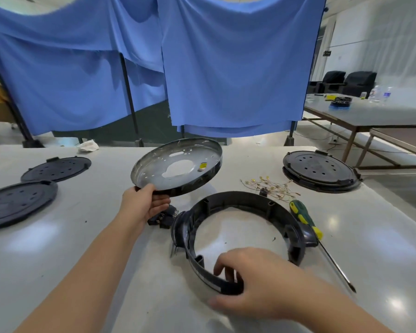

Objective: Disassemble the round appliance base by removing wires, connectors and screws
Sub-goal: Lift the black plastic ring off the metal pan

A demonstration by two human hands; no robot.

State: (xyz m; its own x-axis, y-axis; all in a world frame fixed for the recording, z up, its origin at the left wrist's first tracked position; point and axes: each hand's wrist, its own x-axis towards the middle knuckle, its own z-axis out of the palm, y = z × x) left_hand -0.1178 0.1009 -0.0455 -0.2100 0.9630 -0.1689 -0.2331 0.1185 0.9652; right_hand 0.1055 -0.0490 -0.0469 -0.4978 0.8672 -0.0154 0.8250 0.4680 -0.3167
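I see the round appliance base already split in two: a shallow metal pan [175, 167] held tilted in the air above the white table [106, 272], and a dark plastic ring [238, 236] lying flat on the table just toward me from it. My left hand [144, 203] grips the pan's near rim at about 7 o'clock, thumb on top and fingers curled underneath. The pan holds nothing loose; its floor shows a large irregular cut-out, small holes and a yellow sticker [203, 166] near 3 o'clock whose writing I cannot read. My right hand [255, 282] pinches the ring's near wall at about 6 o'clock, fingertips inside and thumb outside; a pale label strip runs along that wall, illegible to me. The ring encloses only bare table. At 10 o'clock from the ring, just below my left hand, sits a small black connector block [163, 218]. At 1 o'clock lies a tangle of thin wires [271, 186] with metal terminals, and at 3 o'clock a green-and-yellow screwdriver [320, 241] lies touching the ring's outer edge. Farther out at 2 o'clock rests another dark round base [321, 170]; well off at 9 and 10 o'clock lie two perforated black discs [19, 203]. Blue cloth [226, 68] hangs behind the table.
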